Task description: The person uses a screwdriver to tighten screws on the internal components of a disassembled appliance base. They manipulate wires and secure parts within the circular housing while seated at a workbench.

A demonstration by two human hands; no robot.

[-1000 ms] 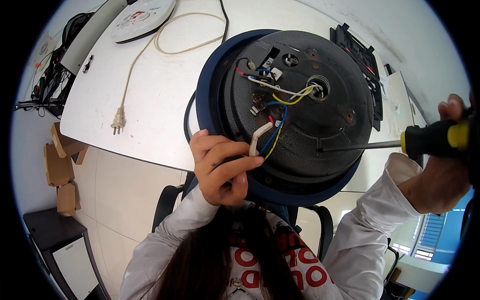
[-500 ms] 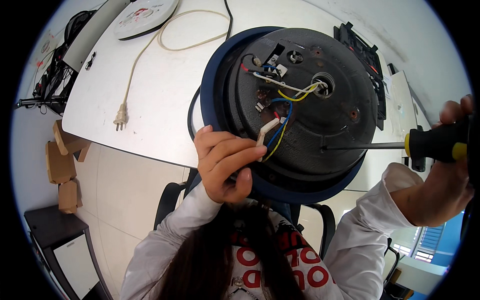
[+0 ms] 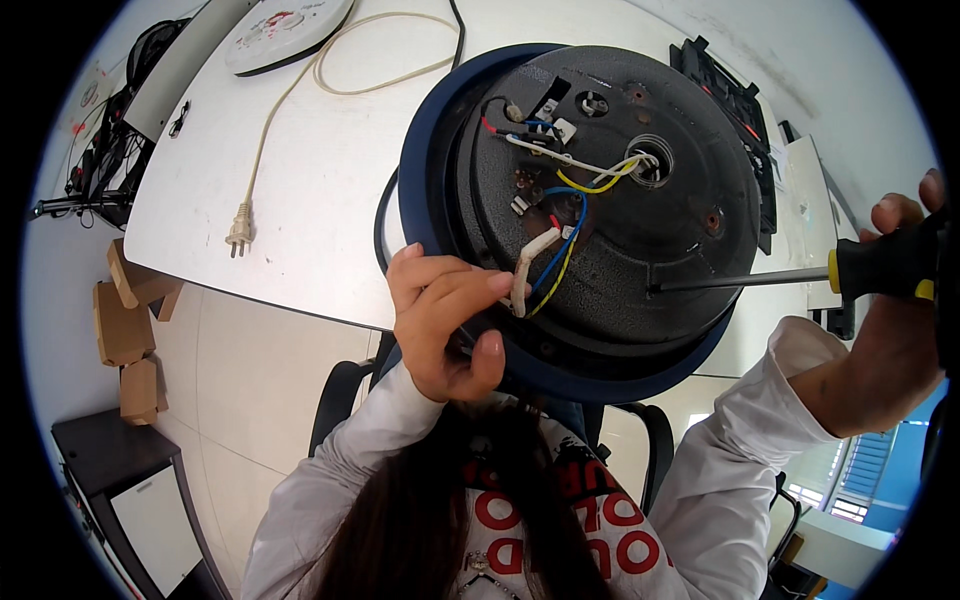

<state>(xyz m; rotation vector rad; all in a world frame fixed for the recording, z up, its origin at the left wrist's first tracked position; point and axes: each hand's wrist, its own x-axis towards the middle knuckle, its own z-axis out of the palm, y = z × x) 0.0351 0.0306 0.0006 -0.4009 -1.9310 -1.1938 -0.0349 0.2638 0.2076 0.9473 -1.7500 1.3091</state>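
Observation:
A round, dark grey metal appliance (image 3: 690,130) with a blue outer shell lies underside up on the table's near edge. Blue, yellow, white and red wires cross its face, and some run into a threaded hole. My left hand (image 3: 445,320) is curled at the near-left rim, its fingertips by a pale insulating sleeve (image 3: 523,268) over the wires. In my right hand (image 3: 880,335) is a screwdriver (image 3: 885,265) with a black and yellow handle. Its shaft lies nearly level, and the tip meets the metal at a small recess on the right side. The picture's edge cuts off part of that hand.
A cream power cord with a two-pin plug (image 3: 240,230) loops over the white table (image 3: 330,200). Back left sits a white panel (image 3: 285,35) with red markings. An opened black tool case (image 3: 735,100) lies behind the appliance. Cardboard boxes (image 3: 125,325) and a dark cabinet (image 3: 115,445) stand at left.
My right hand and the screwdriver handle have shifted slightly right and upward; the tip stays at the same recess. The appliance moved up slightly in view. My left hand stays at the rim.

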